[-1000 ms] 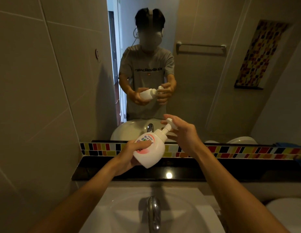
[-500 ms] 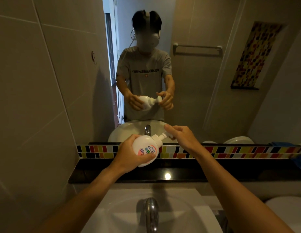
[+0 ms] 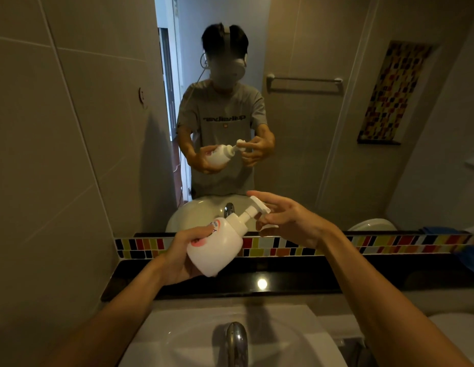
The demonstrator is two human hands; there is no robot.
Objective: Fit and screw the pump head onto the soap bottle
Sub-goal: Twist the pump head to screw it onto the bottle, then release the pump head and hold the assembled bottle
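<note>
I hold a white soap bottle point(image 3: 217, 247) with a pink and blue label above the sink, tilted so its top leans to the upper right. My left hand point(image 3: 184, 254) wraps around the bottle's body from the left. The white pump head point(image 3: 257, 209) sits on the bottle's neck. My right hand point(image 3: 286, 221) is just to the right of the pump head with fingers spread; the fingertips are at or beside the pump top, with no closed grip on it.
A white sink point(image 3: 193, 337) with a chrome tap point(image 3: 237, 343) lies below my arms. Behind it runs a black ledge point(image 3: 363, 276) and a strip of coloured tiles point(image 3: 389, 243). A mirror point(image 3: 310, 128) shows a person holding the bottle. A tiled wall point(image 3: 58, 154) stands at left.
My right hand has loosened from pinching the pump head and its fingers have spread. The bottle has tilted and turned in my left hand, which now grips it lower and from the side.
</note>
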